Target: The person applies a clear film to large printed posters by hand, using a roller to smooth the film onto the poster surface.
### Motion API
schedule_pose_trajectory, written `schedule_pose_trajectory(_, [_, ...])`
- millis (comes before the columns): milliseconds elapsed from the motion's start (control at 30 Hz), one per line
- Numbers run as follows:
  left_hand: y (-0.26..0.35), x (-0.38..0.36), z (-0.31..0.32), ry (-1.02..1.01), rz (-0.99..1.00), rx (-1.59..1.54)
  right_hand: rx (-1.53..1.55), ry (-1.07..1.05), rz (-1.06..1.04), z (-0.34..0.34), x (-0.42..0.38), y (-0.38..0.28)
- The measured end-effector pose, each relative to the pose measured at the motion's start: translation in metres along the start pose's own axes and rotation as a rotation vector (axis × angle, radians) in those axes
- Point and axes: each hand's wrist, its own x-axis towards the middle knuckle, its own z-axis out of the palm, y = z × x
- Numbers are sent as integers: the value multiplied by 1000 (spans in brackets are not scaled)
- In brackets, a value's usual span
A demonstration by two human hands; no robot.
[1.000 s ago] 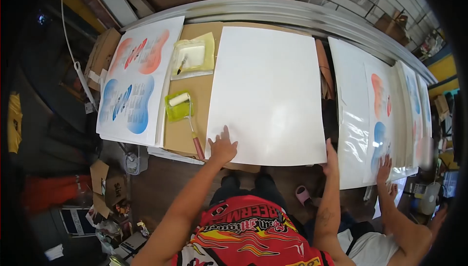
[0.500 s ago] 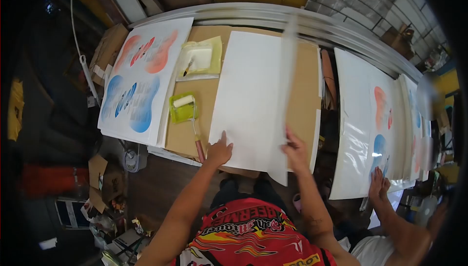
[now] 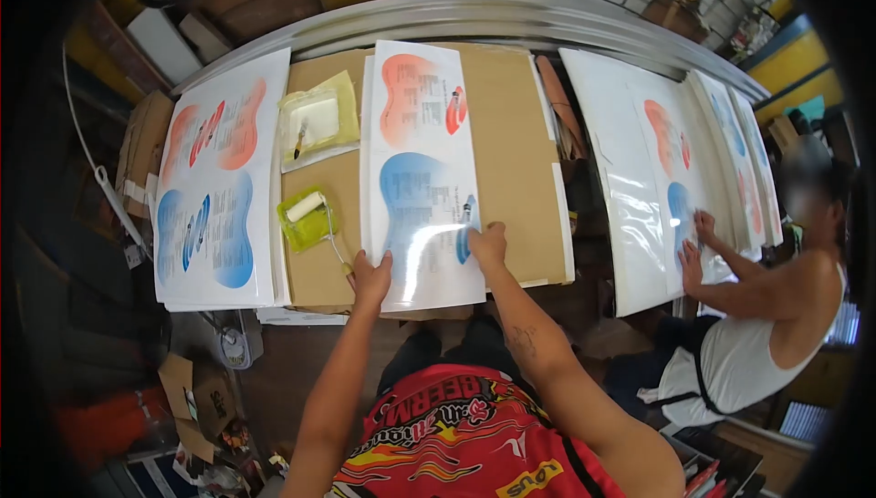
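A glossy printed sheet (image 3: pixel 424 170) with a red shape above a blue one lies in front of me on brown cardboard (image 3: pixel 516 160). My left hand (image 3: pixel 372 281) is closed at its lower left edge, thumb pointing up. On the opposite edge, beside the blue print, my right hand (image 3: pixel 487 244) grips the sheet with curled fingers; some fingertips are hidden. Left of the sheet are a small paint roller (image 3: pixel 307 207) on a yellow-green tray (image 3: pixel 297 232) and, above it, a tray of white paste (image 3: pixel 315 115) with a brush (image 3: pixel 300 139) in it.
A stack of similar prints (image 3: pixel 205 188) stands at the left. To the right, a co-worker (image 3: pixel 757 316) has both hands on another printed sheet (image 3: pixel 643 197). Metal rails (image 3: pixel 411 19) run behind the table; an open carton (image 3: pixel 205 407) is on the floor at lower left.
A printed face now shows where a blank white sheet lay with its right side lifted. My left hand went from pointing on the sheet to its edge. The view has shifted right.
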Motion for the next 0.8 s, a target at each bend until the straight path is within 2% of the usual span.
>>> schedule_pose_trajectory(67, [-2,6,10,14,-12,130,168,-79,65,-3,7,-4])
schedule_pose_trajectory(133, [1,8,10,-18,29,67,359,-173,90,-8,8,-5])
schedule_pose_trajectory(200, [2,4,8,-89,48,5,375,-176,106,0,15,8])
schedule_pose_trajectory(233, [5,-1,10,-36,62,101,389,-181,108,-1,17,8])
schedule_pose_trajectory(367, [-17,17,19,-34,174,90,236,34,10,-11,8,8])
schedule_pose_trajectory(433, [-2,3,10,-26,197,145,371,58,-105,-14,3,10])
schedule_pose_trajectory(467, [-2,5,15,-91,179,39,433,71,-166,-20,3,13])
schedule_pose_trajectory(567, [-25,37,45,-254,152,-333,650,52,-264,-48,25,37])
schedule_pose_trajectory(667, [21,4,71,-373,79,-503,729,-55,-228,-111,61,68])
schedule_pose_trajectory(733, [52,-13,109,-412,200,-515,679,-4,-208,-159,86,92])
schedule_pose_trajectory(800, [90,-34,145,-438,299,-499,822,-39,-267,-214,99,100])
